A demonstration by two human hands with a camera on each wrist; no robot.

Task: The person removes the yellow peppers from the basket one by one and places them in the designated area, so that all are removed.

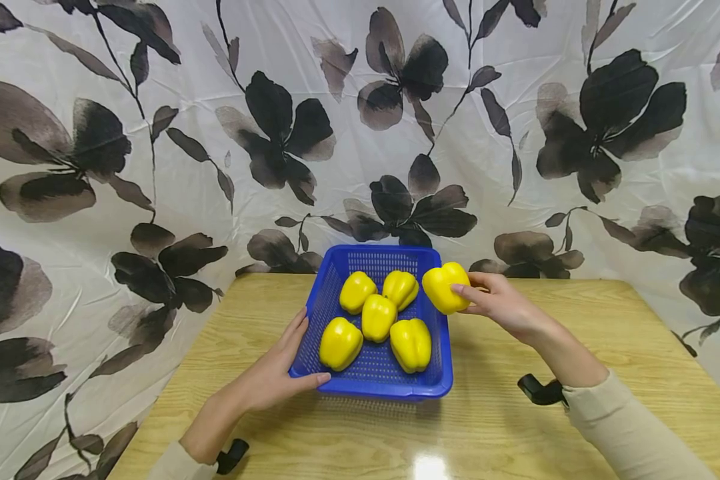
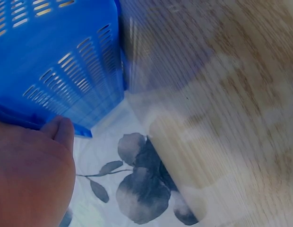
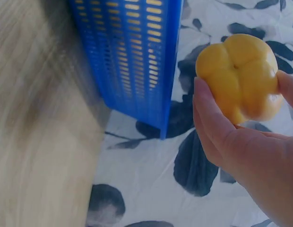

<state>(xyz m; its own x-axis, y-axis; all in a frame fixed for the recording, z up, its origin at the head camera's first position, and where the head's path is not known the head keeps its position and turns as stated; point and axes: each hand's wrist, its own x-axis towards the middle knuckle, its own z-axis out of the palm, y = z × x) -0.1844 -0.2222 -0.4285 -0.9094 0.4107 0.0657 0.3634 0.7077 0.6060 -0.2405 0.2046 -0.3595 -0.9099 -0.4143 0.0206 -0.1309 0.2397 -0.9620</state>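
Note:
A blue plastic basket (image 1: 384,388) with slotted walls stands on the table and holds several yellow bell peppers (image 1: 379,319). My left hand (image 1: 270,377) holds the basket's near left corner, the thumb over the front rim and the fingers along the left side. In the left wrist view, that hand (image 2: 33,175) is at the basket's rim. My right hand (image 1: 504,303) grips another yellow bell pepper (image 1: 447,288) above the basket's right rim. The right wrist view shows this bell pepper (image 3: 238,78) between thumb and fingers, its lobed end facing the camera.
The wooden table (image 1: 552,427) extends on both sides and in front of the basket. Behind it hangs a white cloth (image 1: 348,153) with dark flowers. Black bands with small mounts (image 1: 540,390) are on both wrists.

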